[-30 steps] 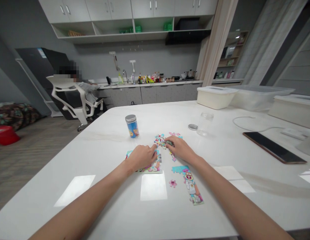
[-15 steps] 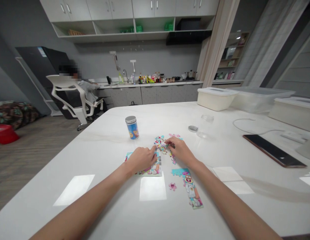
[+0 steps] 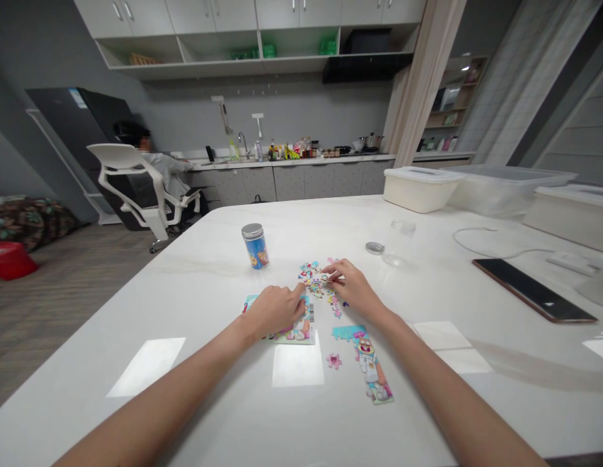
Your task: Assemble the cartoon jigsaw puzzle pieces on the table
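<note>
My left hand point(image 3: 275, 311) rests on a colourful picture card point(image 3: 301, 332), covering much of it. Its index finger points at the edge of a heap of small jigsaw pieces point(image 3: 311, 275), and the other fingers curl over the card. At the heap's right side is my right hand point(image 3: 353, 288), fingers apart among the pieces; no piece in its grasp can be made out. Below it lies a joined jigsaw strip point(image 3: 369, 363) with a cartoon figure. One loose pink jigsaw piece point(image 3: 334, 360) sits left of the strip.
A blue-labelled jar point(image 3: 256, 248) with a metal lid stands behind the card. Farther right are a loose lid point(image 3: 375, 248), a clear jar point(image 3: 399, 243), a phone point(image 3: 530, 290), a cable and storage boxes point(image 3: 423, 189). A person sits in a white chair point(image 3: 131, 172) beyond the table.
My right hand has shifted slightly at the heap, and its fingers have spread farther apart. The left hand stays on the card. The view has moved a little.
</note>
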The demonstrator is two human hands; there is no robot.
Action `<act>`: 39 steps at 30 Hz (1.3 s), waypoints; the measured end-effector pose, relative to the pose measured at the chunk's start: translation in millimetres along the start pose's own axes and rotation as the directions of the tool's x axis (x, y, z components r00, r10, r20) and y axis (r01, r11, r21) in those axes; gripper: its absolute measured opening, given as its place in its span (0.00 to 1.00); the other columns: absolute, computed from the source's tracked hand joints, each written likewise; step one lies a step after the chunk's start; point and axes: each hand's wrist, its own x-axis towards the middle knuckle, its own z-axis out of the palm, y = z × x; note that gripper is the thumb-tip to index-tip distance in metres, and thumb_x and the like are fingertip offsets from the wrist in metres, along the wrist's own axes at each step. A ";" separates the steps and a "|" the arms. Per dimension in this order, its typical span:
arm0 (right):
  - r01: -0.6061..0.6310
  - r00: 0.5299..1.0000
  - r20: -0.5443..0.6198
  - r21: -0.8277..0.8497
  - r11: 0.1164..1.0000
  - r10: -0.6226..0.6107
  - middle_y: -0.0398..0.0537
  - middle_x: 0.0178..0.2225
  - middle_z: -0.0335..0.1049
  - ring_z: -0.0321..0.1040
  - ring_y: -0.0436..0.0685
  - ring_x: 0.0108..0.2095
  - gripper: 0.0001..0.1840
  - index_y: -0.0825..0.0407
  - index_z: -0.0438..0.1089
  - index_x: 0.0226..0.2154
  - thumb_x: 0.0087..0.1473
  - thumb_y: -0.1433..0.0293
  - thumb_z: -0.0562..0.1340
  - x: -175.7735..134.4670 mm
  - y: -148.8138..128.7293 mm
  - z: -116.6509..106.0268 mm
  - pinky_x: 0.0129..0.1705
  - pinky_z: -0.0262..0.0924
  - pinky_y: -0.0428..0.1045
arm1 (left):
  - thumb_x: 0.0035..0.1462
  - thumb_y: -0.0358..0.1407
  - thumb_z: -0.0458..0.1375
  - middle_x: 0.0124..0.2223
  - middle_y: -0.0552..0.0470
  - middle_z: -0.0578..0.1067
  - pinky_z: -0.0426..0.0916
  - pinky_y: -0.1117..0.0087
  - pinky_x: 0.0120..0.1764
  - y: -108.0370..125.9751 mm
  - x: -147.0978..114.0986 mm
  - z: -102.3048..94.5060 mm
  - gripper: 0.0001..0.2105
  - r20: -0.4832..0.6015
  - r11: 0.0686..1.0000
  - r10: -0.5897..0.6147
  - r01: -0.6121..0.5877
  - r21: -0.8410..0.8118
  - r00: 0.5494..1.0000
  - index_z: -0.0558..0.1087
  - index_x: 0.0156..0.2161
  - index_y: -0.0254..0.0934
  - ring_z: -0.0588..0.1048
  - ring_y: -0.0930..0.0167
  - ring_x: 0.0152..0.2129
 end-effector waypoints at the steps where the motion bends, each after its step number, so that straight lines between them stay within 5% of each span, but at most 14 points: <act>1: -0.012 1.000 0.017 0.005 1.000 0.012 0.47 0.40 0.66 0.73 0.50 0.35 0.15 0.51 0.73 0.39 0.50 0.81 0.60 -0.1 -0.3 -0.4 0.43 0.73 0.51 | 0.68 0.37 0.42 0.29 0.43 0.78 0.68 0.67 0.29 0.1 0.0 -0.4 0.18 0.004 1.000 -0.002 0.002 0.001 1.000 0.65 0.55 0.31 0.80 0.61 0.27; 12: -0.034 0.998 0.043 -0.006 0.999 0.034 0.47 0.38 0.70 0.73 0.51 0.35 0.17 0.52 0.73 0.41 0.47 0.81 0.62 1.0 0.4 -2.5 0.41 0.71 0.51 | 0.68 0.38 0.41 0.30 0.43 0.79 0.68 0.67 0.29 0.5 -0.4 1.1 0.18 0.011 1.000 0.006 -0.006 0.031 1.000 0.64 0.56 0.31 0.80 0.61 0.27; 24: -0.114 0.986 0.118 -0.007 0.993 0.114 0.48 0.35 0.77 0.75 0.54 0.35 0.06 0.52 0.72 0.33 0.52 0.77 0.62 -0.6 -13.4 -9.0 0.41 0.70 0.52 | 0.69 0.36 0.42 0.30 0.47 0.78 0.65 0.69 0.30 5.0 -1.6 1.1 0.22 0.000 0.995 0.102 -0.102 -0.010 0.995 0.54 0.66 0.40 0.78 0.65 0.26; 30: -0.163 0.980 0.125 0.044 0.986 0.156 0.47 0.36 0.76 0.76 0.55 0.38 0.11 0.52 0.71 0.34 0.48 0.81 0.60 1.0 -9.9 -8.0 0.40 0.70 0.50 | 0.68 0.36 0.42 0.28 0.48 0.78 0.66 0.69 0.28 8.3 -2.3 -0.4 0.19 -0.021 0.995 0.099 -0.099 -0.018 0.995 0.60 0.61 0.38 0.78 0.63 0.25; 39: -0.065 0.995 0.071 0.014 0.998 0.064 0.49 0.43 0.70 0.76 0.52 0.39 0.15 0.52 0.71 0.36 0.47 0.83 0.59 1.8 -3.3 -8.0 0.38 0.71 0.48 | 0.68 0.37 0.42 0.28 0.46 0.77 0.68 0.67 0.31 9.9 -3.1 -1.3 0.16 -0.039 0.993 0.087 -0.089 -0.075 0.995 0.65 0.54 0.34 0.79 0.63 0.26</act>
